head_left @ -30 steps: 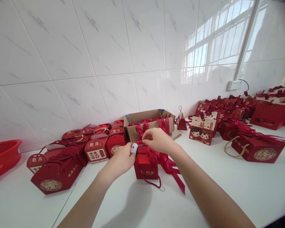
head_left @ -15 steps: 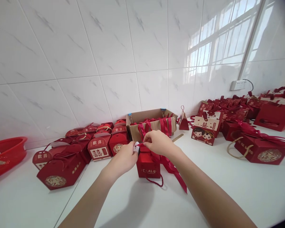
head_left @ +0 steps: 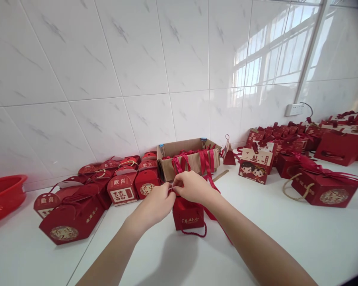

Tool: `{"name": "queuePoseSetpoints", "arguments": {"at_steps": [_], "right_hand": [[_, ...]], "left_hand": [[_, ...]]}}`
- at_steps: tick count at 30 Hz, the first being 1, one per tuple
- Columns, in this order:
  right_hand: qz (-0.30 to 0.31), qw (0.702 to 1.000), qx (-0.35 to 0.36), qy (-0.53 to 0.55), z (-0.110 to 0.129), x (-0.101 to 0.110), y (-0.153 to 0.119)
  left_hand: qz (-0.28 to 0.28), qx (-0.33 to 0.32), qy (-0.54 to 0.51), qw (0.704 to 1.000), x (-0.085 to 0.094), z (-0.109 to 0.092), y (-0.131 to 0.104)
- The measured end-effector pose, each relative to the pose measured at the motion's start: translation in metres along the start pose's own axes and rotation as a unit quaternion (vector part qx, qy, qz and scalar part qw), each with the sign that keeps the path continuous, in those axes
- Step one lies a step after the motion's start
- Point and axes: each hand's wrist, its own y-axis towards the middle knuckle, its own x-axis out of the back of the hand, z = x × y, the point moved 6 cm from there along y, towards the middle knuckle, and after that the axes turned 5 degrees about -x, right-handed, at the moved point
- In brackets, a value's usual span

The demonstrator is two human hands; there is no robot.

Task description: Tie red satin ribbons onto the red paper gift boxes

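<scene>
Two bare hands meeting over a small red box on a white tabletop (head_left: 214,262). The left hand (head_left: 158,202) comes in from the lower left and the right hand (head_left: 197,188) from the lower right; their fingertips meet near the centre of the frame. Both sets of fingers are drawn together as in a pinch, but the fingers hide most of what lies between them, and what either hand grips cannot be told. The small red box (head_left: 187,218) stands upright just below the hands, lower centre, gold characters on its front and its top partly covered by the fingers. A twisted red cord (head_left: 205,229) loops at its lower front edge; a red ribbon (head_left: 210,214) trails beside it, partly behind the right forearm. Behind the hands is a cardboard carton (head_left: 167,169) with ribbons (head_left: 205,161) hanging over its front wall. Centre left: grouped red gift boxes (head_left: 122,190); left edge: a red basin (head_left: 8,194). Centre right: a box with two cartoon faces (head_left: 253,167); farther right, a bow-topped box (head_left: 322,188) with a tan rope handle.
</scene>
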Motion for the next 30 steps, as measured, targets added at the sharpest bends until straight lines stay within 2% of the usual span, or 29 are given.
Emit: {"name": "queuePoseSetpoints", "arguments": {"at_steps": [6, 9, 12, 15, 17, 19, 20, 21, 23, 25, 27, 30], "right_hand": [[0.001, 1.000, 0.030, 0.011, 0.000, 0.001, 0.001], [-0.020, 0.999, 0.043, 0.021, -0.010, 0.018, -0.001], [-0.017, 0.999, 0.030, 0.002, -0.027, 0.041, -0.005], [0.063, 0.997, -0.011, -0.048, -0.047, 0.050, -0.010], [0.120, 0.989, -0.052, -0.073, -0.056, 0.050, -0.013], [0.149, 0.981, -0.086, -0.086, -0.060, 0.046, -0.014], [0.158, 0.979, -0.095, -0.091, -0.060, 0.043, -0.013], [0.167, 0.976, -0.101, -0.097, -0.059, 0.040, -0.012], [0.187, 0.972, -0.097, -0.106, -0.058, 0.033, -0.009], [0.203, 0.970, -0.084, -0.103, -0.057, 0.026, -0.006], [0.210, 0.972, -0.063, -0.089, -0.058, 0.023, -0.002], [0.205, 0.975, -0.037, -0.077, -0.060, 0.022, 0.002]], "left_hand": [[-0.035, -0.008, 0.027, 0.999, 0.006, 0.005, 0.008], [-0.073, 0.011, 0.045, 0.996, 0.024, 0.011, 0.010], [-0.191, 0.067, 0.099, 0.974, 0.063, 0.023, 0.002], [-0.338, 0.115, 0.180, 0.916, 0.100, 0.030, -0.014], [-0.407, 0.103, 0.232, 0.877, 0.111, 0.027, -0.022], [-0.433, 0.063, 0.255, 0.862, 0.107, 0.020, -0.023], [-0.424, 0.043, 0.251, 0.869, 0.102, 0.018, -0.020], [-0.394, 0.022, 0.234, 0.888, 0.093, 0.016, -0.014], [-0.278, -0.020, 0.161, 0.947, 0.069, 0.015, 0.001], [-0.144, -0.051, 0.068, 0.986, 0.042, 0.014, 0.013], [-0.054, -0.068, 0.007, 0.996, 0.022, 0.011, 0.016], [-0.003, -0.074, 0.001, 0.997, 0.009, 0.008, 0.016]]}}
